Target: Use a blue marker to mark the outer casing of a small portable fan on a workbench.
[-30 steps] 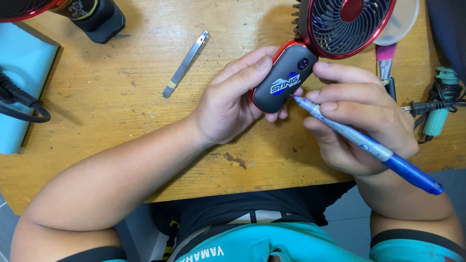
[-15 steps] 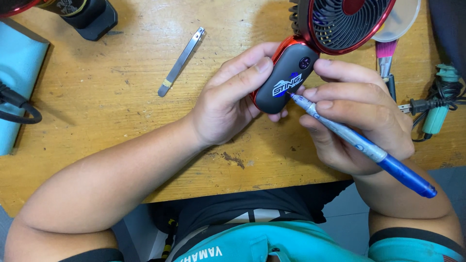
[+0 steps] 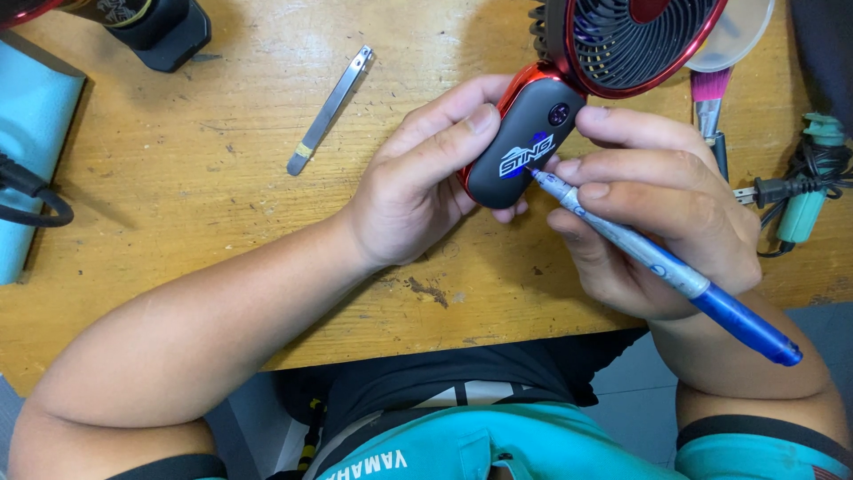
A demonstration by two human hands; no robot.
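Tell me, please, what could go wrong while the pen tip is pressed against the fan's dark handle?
The blue pen tip might skid across the smooth handle and smear the marking, since the left hand alone steadies it. The fan head hangs over a brush and could knock it.

A single head-worn view, straight down and close over the hands at the wooden tabletop edge.

fan on worktop between both hands, pen at its right, metal strip lying left
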